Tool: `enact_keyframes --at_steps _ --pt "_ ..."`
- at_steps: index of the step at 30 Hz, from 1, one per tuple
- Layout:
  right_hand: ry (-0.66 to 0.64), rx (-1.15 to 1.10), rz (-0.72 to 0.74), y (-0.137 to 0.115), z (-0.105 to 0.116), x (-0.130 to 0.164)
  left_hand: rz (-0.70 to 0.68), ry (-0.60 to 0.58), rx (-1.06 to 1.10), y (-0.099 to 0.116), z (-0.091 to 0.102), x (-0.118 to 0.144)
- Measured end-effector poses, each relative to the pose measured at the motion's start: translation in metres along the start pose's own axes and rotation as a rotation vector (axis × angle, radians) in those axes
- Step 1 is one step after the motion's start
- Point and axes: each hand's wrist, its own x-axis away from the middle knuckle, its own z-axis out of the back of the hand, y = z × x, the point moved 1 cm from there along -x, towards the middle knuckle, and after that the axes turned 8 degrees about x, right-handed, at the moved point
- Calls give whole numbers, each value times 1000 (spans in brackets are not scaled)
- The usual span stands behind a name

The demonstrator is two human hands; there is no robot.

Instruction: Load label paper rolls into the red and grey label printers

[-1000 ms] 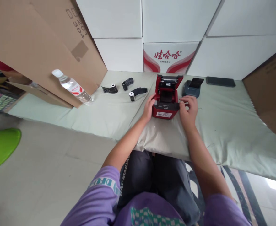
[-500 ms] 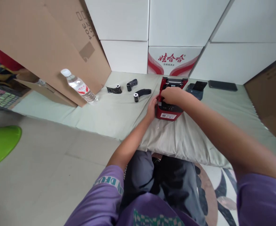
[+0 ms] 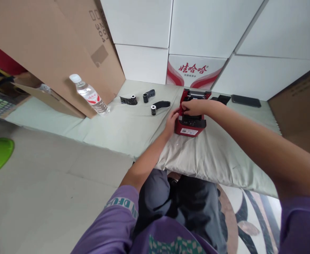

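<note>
A red and black receipt printer (image 3: 188, 131) stands on the cloth-covered surface with its lid (image 3: 184, 94) raised at the back. My left hand (image 3: 171, 121) grips the printer's left side, the fingers along its edge. Over the open compartment, my right hand (image 3: 193, 107) is closed, with the fingertips pressed together near the inner left edge. Whatever lies between those fingertips is too small or hidden. Left of the printer lie three small partly unrolled black rolls: one nearest the printer (image 3: 153, 110), one farther back (image 3: 145, 97) and one at the left (image 3: 132, 100).
A water bottle (image 3: 92, 97) leans against a large cardboard box (image 3: 65, 53) at the left. Behind the printer are stacked white boxes (image 3: 141, 63). To its right lie a dark flat object (image 3: 223, 99), partly behind my right arm, and a black phone-like slab (image 3: 246, 101).
The view has shifted slightly. My right hand stays in the printer's opening with its fingers slightly changed, and my forearm now covers more of the dark object. My left hand remains at the printer's side.
</note>
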Motion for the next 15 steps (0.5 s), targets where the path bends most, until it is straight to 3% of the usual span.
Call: enact_keyframes --at_steps 5,7,10,15 --pt "65 187 -42 -19 15 18 2 -21 32 1 -3 3" --pt "82 165 19 -24 22 18 24 16 42 2 -5 3" --pt "66 0 105 -19 29 9 25 26 28 2 -6 3" --pt "-85 -425 -84 7 22 -4 -15 -23 -31 0 -1 2"
